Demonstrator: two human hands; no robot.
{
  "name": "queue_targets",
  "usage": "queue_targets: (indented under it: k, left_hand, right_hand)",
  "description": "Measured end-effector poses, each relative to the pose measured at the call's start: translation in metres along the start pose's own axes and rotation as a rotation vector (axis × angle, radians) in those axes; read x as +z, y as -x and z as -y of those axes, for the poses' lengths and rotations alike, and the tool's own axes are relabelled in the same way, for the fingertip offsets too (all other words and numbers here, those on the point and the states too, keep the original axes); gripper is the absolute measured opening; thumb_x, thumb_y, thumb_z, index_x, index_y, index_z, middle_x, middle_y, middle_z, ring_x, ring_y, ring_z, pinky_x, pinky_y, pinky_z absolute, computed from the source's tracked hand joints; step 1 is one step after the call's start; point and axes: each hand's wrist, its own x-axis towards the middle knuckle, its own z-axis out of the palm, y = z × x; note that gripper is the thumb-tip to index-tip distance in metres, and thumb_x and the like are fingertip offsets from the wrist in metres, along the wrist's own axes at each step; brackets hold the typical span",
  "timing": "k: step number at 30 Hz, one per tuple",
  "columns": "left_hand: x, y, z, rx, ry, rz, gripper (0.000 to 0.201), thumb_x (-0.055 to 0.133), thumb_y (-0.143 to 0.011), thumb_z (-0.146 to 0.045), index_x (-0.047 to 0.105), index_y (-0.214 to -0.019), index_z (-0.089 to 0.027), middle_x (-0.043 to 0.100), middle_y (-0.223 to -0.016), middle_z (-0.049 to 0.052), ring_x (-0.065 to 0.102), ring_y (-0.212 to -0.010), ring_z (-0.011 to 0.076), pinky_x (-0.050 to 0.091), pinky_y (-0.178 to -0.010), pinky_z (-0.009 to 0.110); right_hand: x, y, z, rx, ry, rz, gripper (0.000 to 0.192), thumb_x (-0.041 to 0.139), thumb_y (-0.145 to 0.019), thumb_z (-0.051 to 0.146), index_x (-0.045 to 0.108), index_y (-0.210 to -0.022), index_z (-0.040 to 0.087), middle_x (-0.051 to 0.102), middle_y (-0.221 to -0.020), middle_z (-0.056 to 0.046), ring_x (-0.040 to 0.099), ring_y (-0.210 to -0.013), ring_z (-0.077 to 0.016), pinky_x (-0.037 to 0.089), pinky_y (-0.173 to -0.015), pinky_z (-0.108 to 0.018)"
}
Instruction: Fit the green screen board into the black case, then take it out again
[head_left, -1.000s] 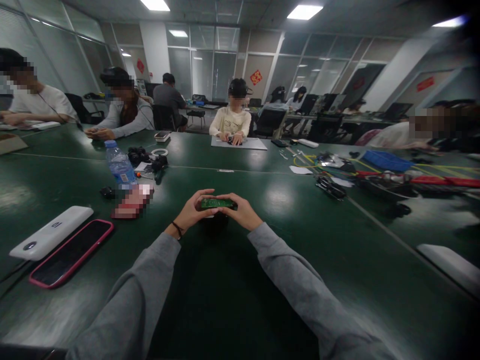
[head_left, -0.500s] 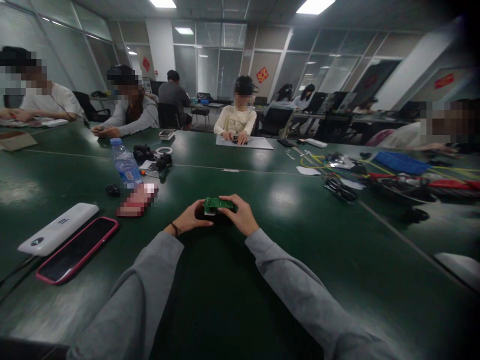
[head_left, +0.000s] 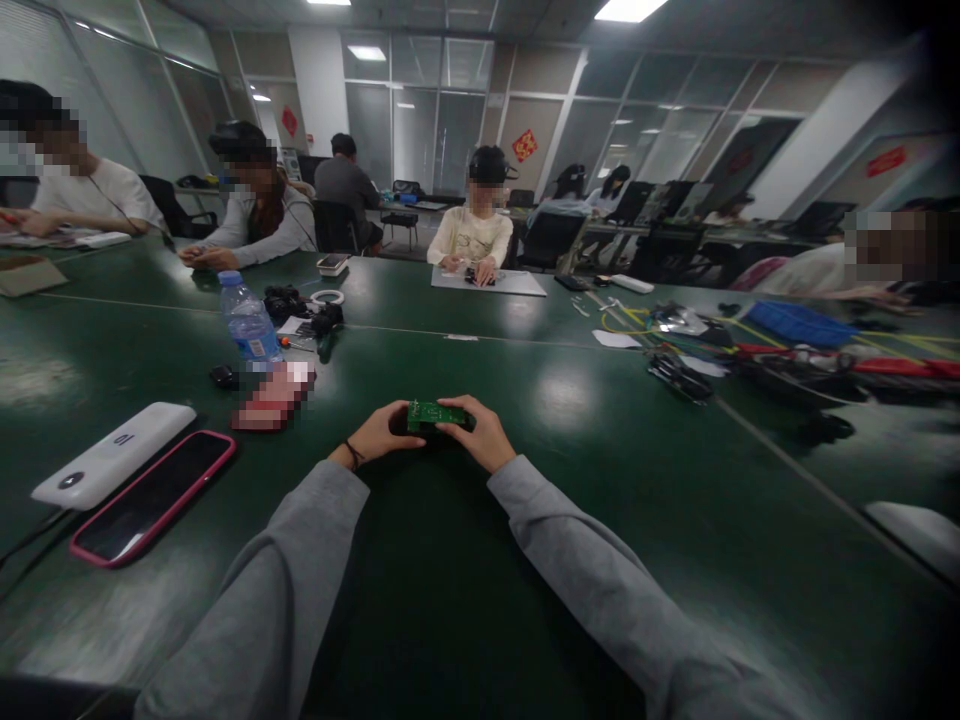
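Observation:
Between my two hands, a little above the dark green tabletop (head_left: 570,520), is a small green circuit board (head_left: 435,413). My left hand (head_left: 381,432) grips its left end, with the fingers curled behind and the thumb stretched out below. At the right end, my right hand (head_left: 481,430) pinches the board between thumb and fingers. The board's top face tilts towards me; small parts stand up at its left end. What lies under the board is in shadow.
To my left lie a white power bank (head_left: 116,455) with a cable, a phone in a pink case (head_left: 154,498), a red phone-like object (head_left: 271,398) and a water bottle (head_left: 249,322). Cables and a blue tray (head_left: 799,325) are at the right. A co-worker (head_left: 472,235) sits opposite.
The circuit board has tipped so that more of its green face shows, and the pale part beneath it is no longer visible. Both hands stay in nearly the same place.

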Motion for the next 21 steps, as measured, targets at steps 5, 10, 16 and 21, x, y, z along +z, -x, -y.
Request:
queue_targets:
  k: [5, 10, 16, 21]
  left_hand:
    - [0.000, 0.000, 0.003, 0.018, -0.005, 0.014, 0.063, 0.076, -0.060, -0.023, 0.051, -0.118, -0.019, 0.056, -0.120, 0.010, 0.052, -0.112, 0.0213, 0.035, -0.100, 0.045]
    - [-0.001, 0.000, 0.006, 0.022, -0.020, 0.020, 0.063, 0.075, -0.061, -0.023, 0.050, -0.119, -0.018, 0.056, -0.120, 0.011, 0.052, -0.112, 0.0210, 0.036, -0.100, 0.043]
    - [-0.001, 0.000, 0.005, 0.031, -0.032, 0.014, 0.066, 0.076, -0.060, -0.023, 0.049, -0.120, -0.019, 0.053, -0.124, 0.011, 0.049, -0.116, 0.0214, 0.033, -0.103, 0.044]
    - [0.000, 0.000, 0.007, 0.023, 0.019, 0.024, 0.071, 0.076, -0.059, -0.020, 0.046, -0.124, -0.019, 0.050, -0.128, 0.013, 0.046, -0.120, 0.0206, 0.031, -0.105, 0.043]
  right_hand:
    - [-0.002, 0.002, -0.005, 0.043, -0.038, 0.059, 0.038, 0.064, -0.076, 0.037, 0.057, -0.110, 0.022, 0.059, -0.103, -0.003, 0.055, -0.097, -0.0147, 0.043, -0.086, -0.031]
    - [-0.002, 0.007, -0.006, -0.021, 0.024, 0.107, 0.039, 0.067, -0.074, 0.039, 0.058, -0.107, 0.021, 0.058, -0.104, -0.004, 0.053, -0.100, -0.0161, 0.042, -0.089, -0.033]
    - [-0.001, 0.014, -0.010, -0.116, 0.242, 0.156, 0.041, 0.064, -0.077, 0.032, 0.054, -0.116, 0.025, 0.051, -0.114, -0.006, 0.047, -0.107, -0.0202, 0.041, -0.092, -0.040]
    - [-0.007, 0.022, -0.014, -0.093, 0.309, 0.131, 0.041, 0.062, -0.078, 0.032, 0.052, -0.118, 0.026, 0.051, -0.112, -0.006, 0.048, -0.103, -0.0209, 0.042, -0.089, -0.041]
